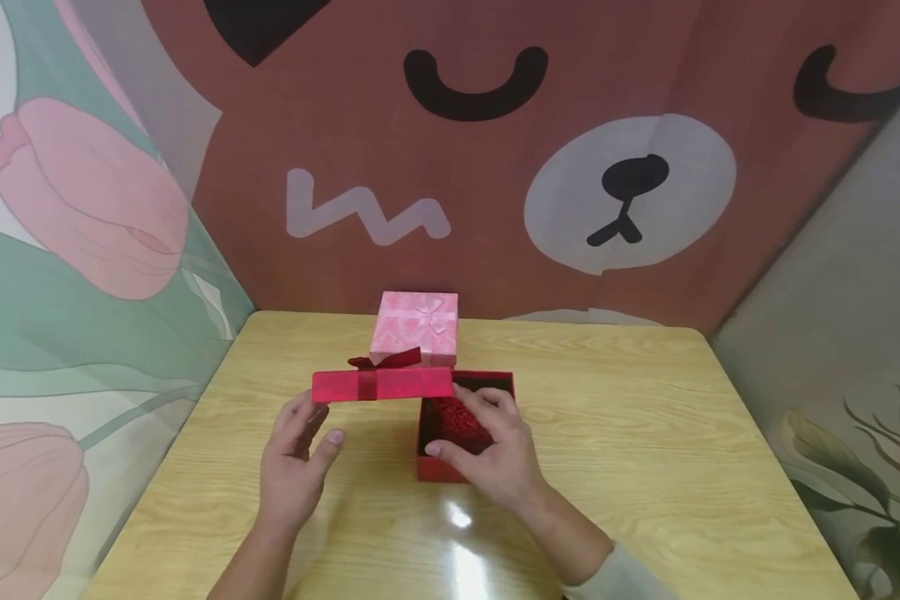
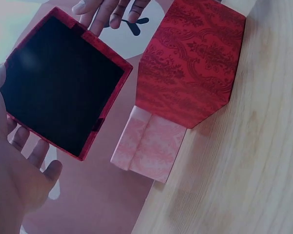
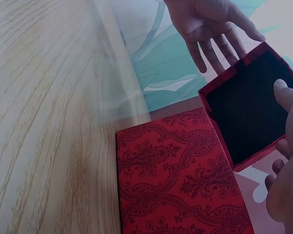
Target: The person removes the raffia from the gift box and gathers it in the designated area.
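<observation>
The red lid (image 1: 412, 383), raised above the counter (image 1: 645, 433) near the open red box (image 1: 442, 468), looks light and stiff, probably covered card, and would be best taken by opposite side walls, clear of the soft ribbon bow (image 1: 399, 359). The left grip (image 1: 291, 467) is wide, its fingers at one end of the lid and thumb apart; the right grip (image 1: 504, 454) is likewise spread, fingertips at the other end. The head view shows the bow and the box's red filling (image 1: 457, 421), while only the wrist views reveal the lid's black inside (image 2: 53, 83).
</observation>
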The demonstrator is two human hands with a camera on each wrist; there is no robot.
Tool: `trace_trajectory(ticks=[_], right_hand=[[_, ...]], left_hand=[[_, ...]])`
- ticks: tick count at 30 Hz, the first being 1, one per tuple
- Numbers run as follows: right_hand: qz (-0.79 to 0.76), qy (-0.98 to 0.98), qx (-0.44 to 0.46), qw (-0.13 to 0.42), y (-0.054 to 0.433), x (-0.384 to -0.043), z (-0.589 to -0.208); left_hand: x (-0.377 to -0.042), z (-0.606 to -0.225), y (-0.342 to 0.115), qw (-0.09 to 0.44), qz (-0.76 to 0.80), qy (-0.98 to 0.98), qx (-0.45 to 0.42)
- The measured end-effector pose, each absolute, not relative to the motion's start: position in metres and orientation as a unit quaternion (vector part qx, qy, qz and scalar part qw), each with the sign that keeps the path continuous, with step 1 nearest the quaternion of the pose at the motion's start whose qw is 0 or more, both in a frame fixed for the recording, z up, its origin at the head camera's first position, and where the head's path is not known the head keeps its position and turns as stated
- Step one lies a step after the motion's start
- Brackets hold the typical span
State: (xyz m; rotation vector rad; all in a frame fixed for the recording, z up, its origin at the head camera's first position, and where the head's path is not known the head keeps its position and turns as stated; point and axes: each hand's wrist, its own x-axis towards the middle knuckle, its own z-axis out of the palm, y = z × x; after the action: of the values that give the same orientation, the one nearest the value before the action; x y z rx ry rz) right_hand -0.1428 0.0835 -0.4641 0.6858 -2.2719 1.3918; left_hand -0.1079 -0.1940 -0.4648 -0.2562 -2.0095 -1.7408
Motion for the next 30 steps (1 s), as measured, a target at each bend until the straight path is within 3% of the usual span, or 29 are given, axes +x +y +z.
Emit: trace_trajectory(ticks=[8, 18, 30], right_hand=[[0.499, -0.806, 0.269, 0.169, 0.076, -0.143, -0.465], [0.5, -0.827, 0.249, 0.067, 0.064, -0.139, -0.466], [0.49, -0.834, 0.252, 0.029, 0.044, -0.139, -0.467]], left_hand=[[-0.106, -0.465, -0.204, 0.23, -0.644, -0.725, -0.081], [-0.106, -0.465, -0.221, 0.223, -0.666, -0.708, -0.069], [-0.098, -0.472, -0.245, 0.163, -0.721, -0.665, -0.106]])
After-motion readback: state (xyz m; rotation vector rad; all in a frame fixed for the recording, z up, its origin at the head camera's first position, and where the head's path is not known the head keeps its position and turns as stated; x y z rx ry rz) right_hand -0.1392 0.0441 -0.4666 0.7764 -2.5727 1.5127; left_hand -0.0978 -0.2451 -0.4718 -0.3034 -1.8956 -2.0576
